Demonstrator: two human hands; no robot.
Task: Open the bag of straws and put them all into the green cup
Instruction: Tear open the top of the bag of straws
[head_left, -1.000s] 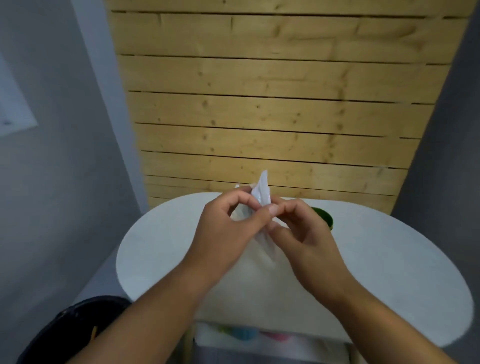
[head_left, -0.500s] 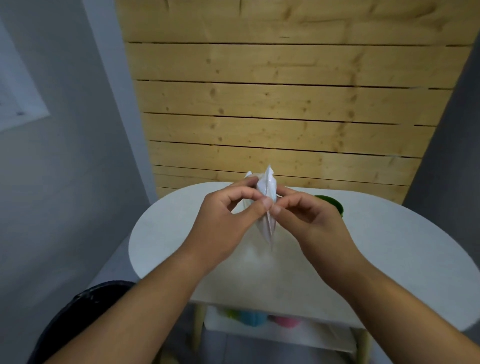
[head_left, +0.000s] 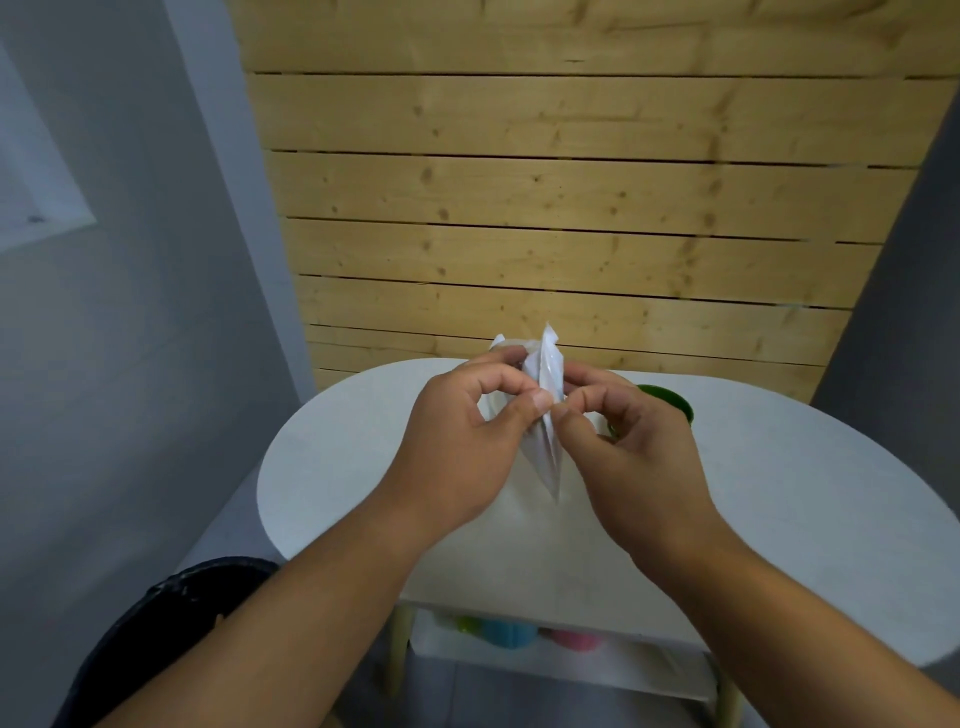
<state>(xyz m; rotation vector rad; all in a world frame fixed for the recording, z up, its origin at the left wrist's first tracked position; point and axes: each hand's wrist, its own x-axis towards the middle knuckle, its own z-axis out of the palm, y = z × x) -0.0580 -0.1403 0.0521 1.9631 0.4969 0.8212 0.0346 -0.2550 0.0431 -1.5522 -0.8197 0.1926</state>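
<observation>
At the far left edge, low down, a dark bin (head_left: 156, 623) sits beside the white table (head_left: 779, 519), playing no part so far. Moving in, the left hand (head_left: 462, 452) is raised over the table, its grip pinched with thumb and forefinger on one side of the bag of straws (head_left: 545, 415). The bag is clear plastic, held upright in the air between both hands above the middle of the table, its upper end sticking up past the fingers and its lower end tapering to a point. The right hand (head_left: 628, 452) pinches the opposite side of the same bag, thumb tips nearly meeting. The bag appears unopened, though the seam is too small and glossy to be sure, and no straws can be made out loose. Behind the right hand, the green cup (head_left: 670, 402) stands on the table, mostly hidden. Judging from this, the task is at its first step: the opening and all the transfer remain.
</observation>
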